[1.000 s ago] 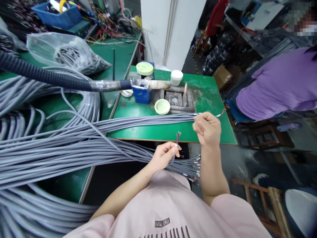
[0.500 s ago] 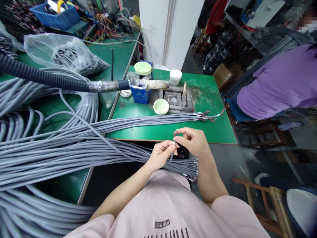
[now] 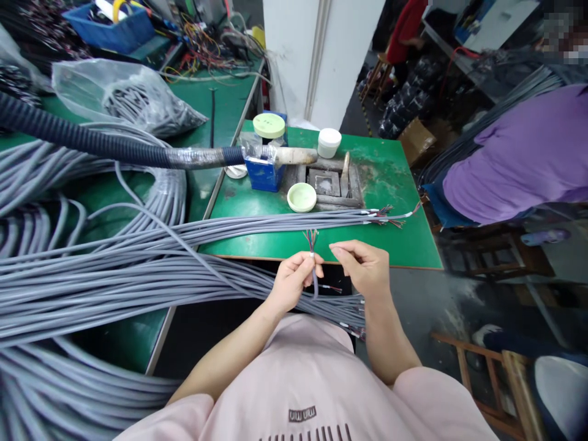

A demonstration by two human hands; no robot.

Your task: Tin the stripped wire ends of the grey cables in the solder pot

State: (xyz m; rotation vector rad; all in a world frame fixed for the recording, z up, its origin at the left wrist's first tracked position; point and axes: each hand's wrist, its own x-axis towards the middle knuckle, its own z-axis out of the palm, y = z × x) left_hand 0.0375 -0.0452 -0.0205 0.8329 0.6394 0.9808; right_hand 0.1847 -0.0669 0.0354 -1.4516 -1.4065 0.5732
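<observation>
My left hand (image 3: 294, 278) is closed around a grey cable (image 3: 315, 285) just below its stripped end. Thin dark and reddish wires (image 3: 311, 241) fan upward from a white band above my fingers. To the right, apart from the wires, my right hand (image 3: 362, 263) has its thumb and index finger pinched together, with nothing visible between them. Under both hands runs a bundle of grey cables (image 3: 206, 282), their wire ends near my lap. A second cable bundle (image 3: 257, 225) lies across the green table, its stripped ends to the right.
On the green table (image 3: 404, 177) stand a square metal solder pot (image 3: 325, 182), a pale green dish (image 3: 302, 197), a white jar (image 3: 329, 143) and a blue holder (image 3: 264, 174). A ribbed hose (image 3: 138, 147) crosses from the left. A person in purple (image 3: 519, 153) sits at right.
My right hand has let go of the wires and moved slightly right. The wires, bunched between both hands before, now stand spread above my left hand, which has shifted a little left.
</observation>
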